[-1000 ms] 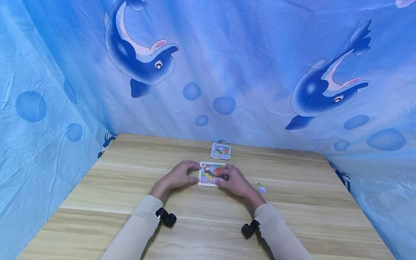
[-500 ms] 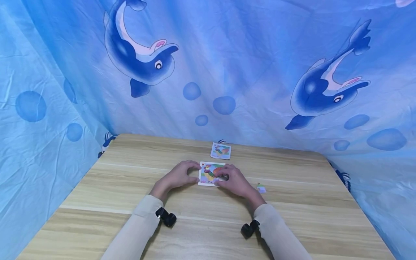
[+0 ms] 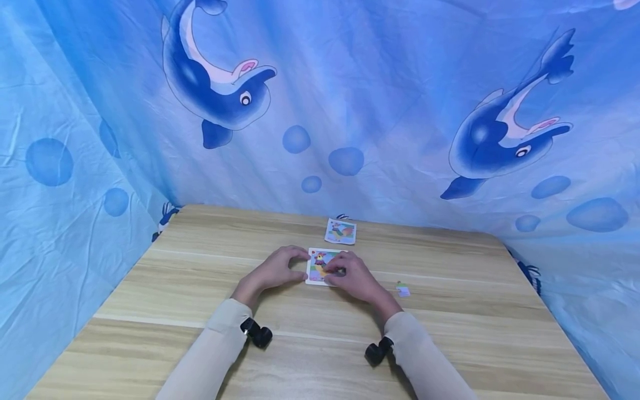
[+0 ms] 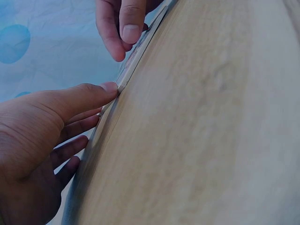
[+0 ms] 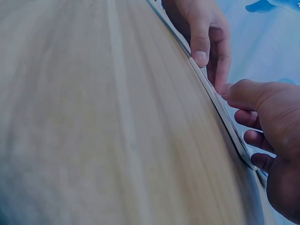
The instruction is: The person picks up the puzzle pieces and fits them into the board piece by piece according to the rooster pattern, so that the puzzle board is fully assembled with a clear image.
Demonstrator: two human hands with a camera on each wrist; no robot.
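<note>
A small white-framed jigsaw puzzle (image 3: 317,267) with a rooster picture lies flat in the middle of the table. At its left edge my left hand (image 3: 275,269) touches the frame with thumb and forefinger, set apart near the two corners. In the left wrist view, the left thumb (image 4: 89,97) lies straight against the frame. My right hand (image 3: 354,278) is over the puzzle's right half and hides much of it. Its thumb and forefinger reach down to the middle of the picture, with a gap between them; no loose piece shows there. The other right fingers (image 5: 260,138) curl loosely.
Behind the puzzle lies a paper card (image 3: 340,231) with the same rooster picture. A loose puzzle piece (image 3: 403,289) is on the wooden table (image 3: 320,350), right of the right hand. A blue dolphin-print cloth (image 3: 380,111) hangs behind the table.
My right hand has moved slightly left across the picture, its fingertips now nearer the middle. The left hand has stayed at the frame's left edge. The view has shifted a little.
</note>
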